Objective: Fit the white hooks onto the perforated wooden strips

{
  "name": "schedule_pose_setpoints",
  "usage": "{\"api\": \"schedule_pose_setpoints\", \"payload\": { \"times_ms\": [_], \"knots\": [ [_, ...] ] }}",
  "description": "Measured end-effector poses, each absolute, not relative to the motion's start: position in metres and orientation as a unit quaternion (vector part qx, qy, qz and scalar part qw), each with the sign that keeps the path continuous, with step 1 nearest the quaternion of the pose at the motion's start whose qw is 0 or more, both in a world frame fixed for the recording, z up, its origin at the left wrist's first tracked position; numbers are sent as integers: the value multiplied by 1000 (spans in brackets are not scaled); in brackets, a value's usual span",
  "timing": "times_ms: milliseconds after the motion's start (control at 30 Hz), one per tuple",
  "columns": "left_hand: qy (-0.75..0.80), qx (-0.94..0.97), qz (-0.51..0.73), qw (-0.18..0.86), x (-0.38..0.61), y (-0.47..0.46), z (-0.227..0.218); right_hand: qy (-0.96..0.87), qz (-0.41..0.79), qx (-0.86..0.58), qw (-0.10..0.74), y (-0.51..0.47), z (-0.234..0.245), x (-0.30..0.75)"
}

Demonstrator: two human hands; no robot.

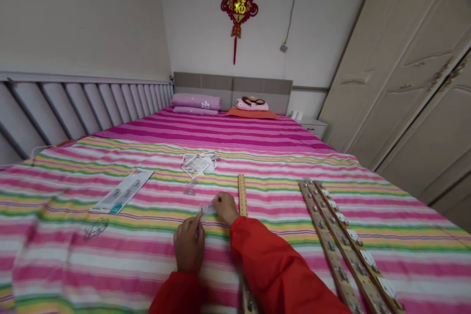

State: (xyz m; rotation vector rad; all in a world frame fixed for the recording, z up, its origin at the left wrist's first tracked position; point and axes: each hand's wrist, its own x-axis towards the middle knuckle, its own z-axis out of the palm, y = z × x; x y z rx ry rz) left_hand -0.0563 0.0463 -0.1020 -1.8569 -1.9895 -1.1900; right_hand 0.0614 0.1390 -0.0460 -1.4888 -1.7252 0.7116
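My left hand [189,244] is closed in a pinch, with the index finger and thumb pointing up toward a small clear plastic piece [208,208]. My right hand [225,207] pinches the other end of that piece, so it spans between the two hands. Its exact kind is too small to make out. Just right of my right hand lies a light wooden strip [242,192] with rows of holes; my right sleeve covers its middle. Small clear plastic bits [190,188] rest on the striped sheet [121,260] beyond my left hand.
At right lie several wooden strips [333,235] bearing small metal pieces, some with white tags. A flat white package [123,191] and thin wire loops [96,228] are at left. Farther off is a pile of white cards [199,163]. A railing [73,103] borders the bed.
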Motion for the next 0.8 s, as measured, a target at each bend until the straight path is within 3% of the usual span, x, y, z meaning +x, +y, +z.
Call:
{"api": "schedule_pose_setpoints", "payload": {
  "times_ms": [467,800],
  "knots": [
    [-680,-552,-472,99,-52,44,-94,-685,306,-501,432,110,-26,76],
    [-664,-620,-406,97,-51,42,-89,-640,338,-507,469,107,-24,90]
  ]
}}
